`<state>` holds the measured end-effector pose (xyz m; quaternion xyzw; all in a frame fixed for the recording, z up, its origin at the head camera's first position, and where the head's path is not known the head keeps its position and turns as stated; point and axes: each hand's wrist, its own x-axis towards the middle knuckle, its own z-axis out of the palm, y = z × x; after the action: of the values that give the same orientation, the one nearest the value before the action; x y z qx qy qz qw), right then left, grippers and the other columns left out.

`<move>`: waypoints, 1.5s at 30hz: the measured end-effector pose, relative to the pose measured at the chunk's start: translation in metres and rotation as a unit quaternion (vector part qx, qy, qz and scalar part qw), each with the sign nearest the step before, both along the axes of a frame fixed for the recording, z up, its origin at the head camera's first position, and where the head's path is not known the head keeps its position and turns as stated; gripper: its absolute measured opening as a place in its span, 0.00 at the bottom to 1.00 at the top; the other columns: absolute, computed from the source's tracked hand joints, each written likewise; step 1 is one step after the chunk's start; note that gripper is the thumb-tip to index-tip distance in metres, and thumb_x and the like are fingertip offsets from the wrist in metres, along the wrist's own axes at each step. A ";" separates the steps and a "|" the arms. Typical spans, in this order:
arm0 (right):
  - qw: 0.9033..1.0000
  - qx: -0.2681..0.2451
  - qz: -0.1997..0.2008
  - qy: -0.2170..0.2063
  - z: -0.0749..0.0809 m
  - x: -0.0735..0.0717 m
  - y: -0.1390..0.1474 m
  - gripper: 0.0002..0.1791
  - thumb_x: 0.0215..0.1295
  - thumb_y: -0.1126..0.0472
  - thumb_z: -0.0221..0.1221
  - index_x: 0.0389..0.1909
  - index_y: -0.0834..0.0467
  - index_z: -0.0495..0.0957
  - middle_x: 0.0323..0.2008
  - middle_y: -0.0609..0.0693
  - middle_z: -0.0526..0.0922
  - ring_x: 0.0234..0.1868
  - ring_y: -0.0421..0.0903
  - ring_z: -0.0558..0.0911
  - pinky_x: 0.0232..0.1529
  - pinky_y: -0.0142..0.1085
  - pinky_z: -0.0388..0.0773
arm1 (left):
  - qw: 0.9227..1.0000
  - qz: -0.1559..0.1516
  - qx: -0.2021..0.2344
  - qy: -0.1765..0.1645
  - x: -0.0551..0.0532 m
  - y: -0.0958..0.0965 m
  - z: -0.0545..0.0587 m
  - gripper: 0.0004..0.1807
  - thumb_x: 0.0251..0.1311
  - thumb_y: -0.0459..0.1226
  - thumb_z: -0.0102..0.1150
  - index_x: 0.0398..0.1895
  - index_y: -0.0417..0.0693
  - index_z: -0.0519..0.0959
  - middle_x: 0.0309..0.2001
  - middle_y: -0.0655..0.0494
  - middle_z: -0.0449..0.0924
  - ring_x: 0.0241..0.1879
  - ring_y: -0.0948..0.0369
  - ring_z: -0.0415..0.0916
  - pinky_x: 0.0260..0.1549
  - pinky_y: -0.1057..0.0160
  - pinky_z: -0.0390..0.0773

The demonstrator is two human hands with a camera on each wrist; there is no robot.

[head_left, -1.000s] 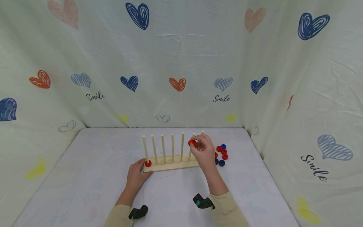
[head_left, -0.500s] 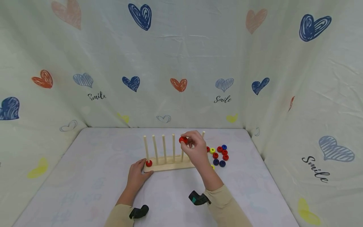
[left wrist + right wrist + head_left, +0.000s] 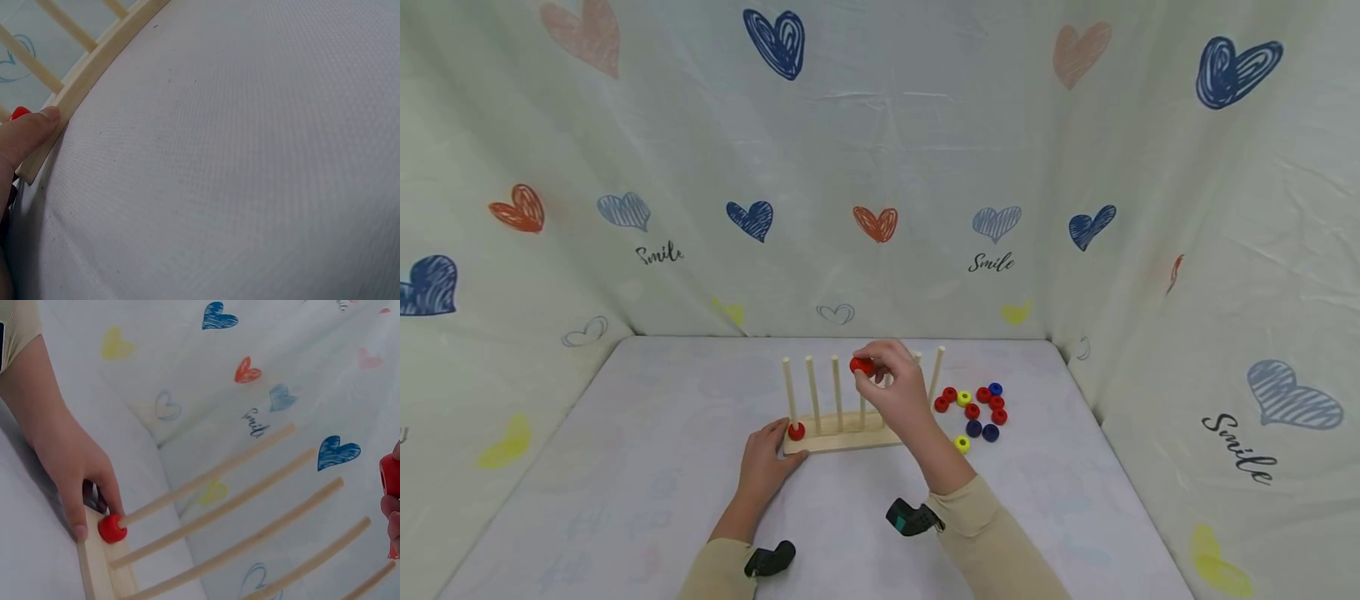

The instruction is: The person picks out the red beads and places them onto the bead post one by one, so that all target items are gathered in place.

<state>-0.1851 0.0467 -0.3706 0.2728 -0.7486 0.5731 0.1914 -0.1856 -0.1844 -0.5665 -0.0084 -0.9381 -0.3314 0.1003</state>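
My left hand (image 3: 763, 468) grips the left end of a wooden peg rack (image 3: 842, 442), thumb on the front edge and fingers behind. Several upright pegs (image 3: 812, 396) stand in a row on it. One red bead (image 3: 796, 432) sits at the foot of the leftmost peg, close to that hand. With thumb and fingertips my right hand (image 3: 897, 392) pinches another red bead (image 3: 861, 367), held at about peg-top height near the middle of the row. The right wrist view shows the held bead (image 3: 390, 475) at its right edge, apart from the nearest pegs. My right hand hides part of the rack.
To the right of the rack lie loose beads: several red ones (image 3: 983, 395), two yellow ones (image 3: 962, 444) and several blue ones (image 3: 990, 432). A pale cloth covers the table (image 3: 625, 483). Behind it hangs a curtain (image 3: 805, 275) printed with hearts.
My right hand has moved left along the row with the red bead, rising slightly, and more loose beads now show. My left hand has stayed on the rack's end.
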 end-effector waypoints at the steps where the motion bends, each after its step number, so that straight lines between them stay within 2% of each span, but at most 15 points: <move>1: 1.000 0.000 0.003 0.002 -0.003 -0.003 -0.001 0.10 0.56 0.79 0.60 0.40 0.71 0.81 0.43 0.62 0.77 0.33 0.52 0.78 0.33 0.43 0.78 | 1.000 0.000 0.000 0.002 0.000 0.000 0.000 0.37 0.51 0.38 0.73 0.61 0.27 0.71 0.60 0.33 0.71 0.59 0.38 0.65 0.58 0.43 0.65; 4: 1.000 -0.001 0.010 0.003 -0.014 -0.014 -0.005 0.11 0.56 0.79 0.61 0.41 0.69 0.81 0.44 0.61 0.77 0.33 0.53 0.78 0.34 0.48 0.78 | 1.000 0.001 -0.001 0.004 0.000 0.001 0.000 0.37 0.50 0.38 0.73 0.61 0.27 0.71 0.60 0.33 0.71 0.59 0.38 0.65 0.58 0.43 0.65; 7: 1.000 0.001 0.015 0.001 -0.022 -0.023 -0.010 0.12 0.56 0.77 0.62 0.42 0.66 0.82 0.45 0.56 0.77 0.34 0.51 0.78 0.36 0.46 0.79 | 1.000 0.001 -0.002 0.005 0.000 0.001 0.001 0.37 0.50 0.38 0.73 0.61 0.27 0.71 0.59 0.32 0.71 0.58 0.38 0.65 0.58 0.42 0.65; 15: 0.999 0.018 0.022 0.025 -0.019 -0.027 -0.021 0.11 0.59 0.72 0.63 0.42 0.63 0.83 0.44 0.50 0.78 0.36 0.46 0.77 0.35 0.37 0.78 | 1.000 -0.002 -0.005 -0.001 0.001 0.000 0.003 0.37 0.50 0.38 0.73 0.61 0.27 0.71 0.59 0.32 0.71 0.59 0.37 0.66 0.58 0.42 0.65; 22: 0.998 0.031 0.027 0.043 -0.016 -0.031 -0.031 0.10 0.60 0.71 0.63 0.42 0.63 0.83 0.44 0.51 0.79 0.39 0.44 0.77 0.36 0.42 0.77 | 1.000 0.000 -0.004 0.009 0.001 0.000 0.002 0.37 0.50 0.38 0.74 0.60 0.27 0.71 0.58 0.32 0.72 0.58 0.37 0.66 0.57 0.42 0.66; 27: 0.998 0.031 0.027 0.052 -0.016 -0.034 -0.038 0.11 0.60 0.71 0.64 0.43 0.62 0.84 0.45 0.51 0.80 0.41 0.45 0.79 0.39 0.40 0.77 | 1.000 0.003 -0.001 0.011 0.001 0.000 0.002 0.38 0.49 0.38 0.74 0.61 0.27 0.71 0.58 0.32 0.72 0.58 0.37 0.66 0.57 0.41 0.66; 33: 0.999 0.018 0.029 0.037 -0.016 -0.036 -0.047 0.11 0.60 0.72 0.65 0.44 0.63 0.84 0.47 0.54 0.80 0.44 0.49 0.79 0.43 0.43 0.78 | 1.000 -0.002 0.000 0.005 0.002 0.000 0.004 0.38 0.50 0.39 0.73 0.61 0.27 0.71 0.59 0.32 0.72 0.58 0.37 0.66 0.58 0.41 0.65; 38: 0.999 0.010 0.041 0.026 -0.016 -0.036 -0.054 0.12 0.59 0.71 0.65 0.45 0.66 0.83 0.49 0.57 0.79 0.44 0.53 0.80 0.43 0.41 0.78 | 1.000 -0.005 -0.002 -0.005 0.002 0.000 0.005 0.38 0.51 0.39 0.73 0.62 0.27 0.70 0.59 0.32 0.71 0.59 0.37 0.66 0.58 0.42 0.65; 43: 0.999 0.028 0.041 0.021 -0.015 -0.037 -0.058 0.11 0.61 0.70 0.64 0.45 0.64 0.83 0.48 0.53 0.79 0.44 0.47 0.80 0.42 0.37 0.78 | 1.000 -0.001 -0.002 -0.015 0.003 0.001 0.007 0.38 0.51 0.40 0.73 0.63 0.27 0.70 0.60 0.32 0.71 0.59 0.38 0.65 0.58 0.42 0.65; 45: 0.998 0.034 0.039 0.019 -0.015 -0.037 -0.059 0.11 0.62 0.69 0.64 0.45 0.63 0.83 0.48 0.52 0.79 0.44 0.46 0.79 0.42 0.39 0.79 | 1.000 -0.001 -0.003 -0.015 0.004 0.001 0.007 0.38 0.52 0.40 0.73 0.63 0.27 0.70 0.60 0.32 0.70 0.59 0.38 0.65 0.58 0.42 0.65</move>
<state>-0.2224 -0.0125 -0.3858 0.3191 -0.7529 0.5489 0.1733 -0.1819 -0.1834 -0.5595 -0.0043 -0.9406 -0.3285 0.0858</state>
